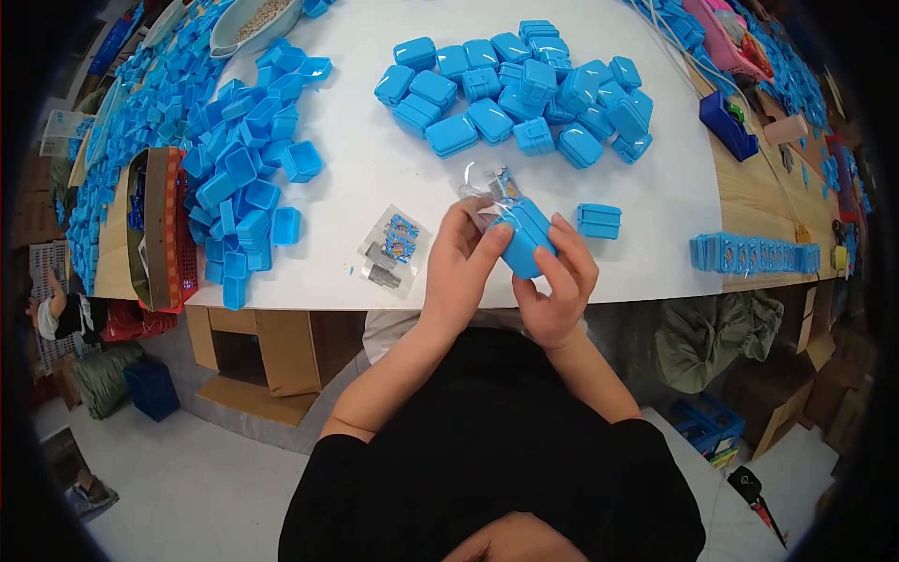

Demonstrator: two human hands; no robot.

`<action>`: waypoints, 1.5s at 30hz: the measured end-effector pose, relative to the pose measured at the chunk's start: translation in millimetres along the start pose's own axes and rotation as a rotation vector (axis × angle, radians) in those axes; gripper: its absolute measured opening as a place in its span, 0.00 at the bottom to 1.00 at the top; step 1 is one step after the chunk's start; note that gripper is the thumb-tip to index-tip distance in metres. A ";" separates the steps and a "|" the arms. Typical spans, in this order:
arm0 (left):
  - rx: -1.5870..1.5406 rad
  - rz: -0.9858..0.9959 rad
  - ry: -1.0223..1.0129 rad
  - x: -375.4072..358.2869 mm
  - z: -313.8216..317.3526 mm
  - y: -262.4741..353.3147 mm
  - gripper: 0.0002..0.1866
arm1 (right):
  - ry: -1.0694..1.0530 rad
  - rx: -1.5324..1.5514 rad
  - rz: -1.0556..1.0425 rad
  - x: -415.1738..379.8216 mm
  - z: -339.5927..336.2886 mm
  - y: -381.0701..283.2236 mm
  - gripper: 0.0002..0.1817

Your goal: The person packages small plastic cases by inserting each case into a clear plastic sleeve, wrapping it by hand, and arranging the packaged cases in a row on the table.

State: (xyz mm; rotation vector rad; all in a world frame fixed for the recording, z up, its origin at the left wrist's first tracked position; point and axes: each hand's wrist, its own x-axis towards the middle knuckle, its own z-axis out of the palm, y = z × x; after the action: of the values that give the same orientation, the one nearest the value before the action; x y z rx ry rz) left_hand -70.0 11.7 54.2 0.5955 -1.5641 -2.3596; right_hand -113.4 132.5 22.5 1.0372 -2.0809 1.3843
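Both my hands hold one small blue plastic box [527, 237] just above the near edge of the white table [375, 159]. My left hand [461, 260] grips its left side, with a clear plastic packet [487, 187] sticking up from between its fingers and the box. My right hand [560, 281] wraps the box's right and lower side. A second clear packet [391, 250] with blue print lies flat on the table, left of my left hand. One closed blue box [598, 220] sits just right of my hands.
A heap of closed blue boxes [524, 94] lies at the far middle. Open blue box halves [239, 178] pile up at the left beside an orange basket [173, 225]. A row of boxes [754, 253] stands on edge at the right. A bowl [253, 23] sits far left.
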 end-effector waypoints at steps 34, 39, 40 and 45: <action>-0.278 -0.096 -0.169 -0.4 4.3 -1.1 0.45 | -0.053 0.397 0.535 8.5 -21.9 -7.8 0.31; -0.277 -0.077 -0.173 3.3 1.4 -6.6 0.48 | -0.059 0.328 0.454 6.1 -17.2 -5.9 0.31; -0.272 -0.027 -0.193 1.7 -0.4 -10.8 0.48 | -0.041 0.403 0.536 5.2 -17.6 -8.3 0.32; -0.266 -0.040 -0.107 2.0 0.3 -0.1 0.46 | -0.181 0.358 0.440 11.3 -28.9 -4.8 0.35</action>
State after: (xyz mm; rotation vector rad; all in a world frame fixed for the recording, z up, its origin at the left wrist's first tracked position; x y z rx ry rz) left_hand -71.9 11.1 53.9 0.4515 -1.2561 -2.6094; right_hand -118.2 153.8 45.0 0.8915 -2.3456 2.0038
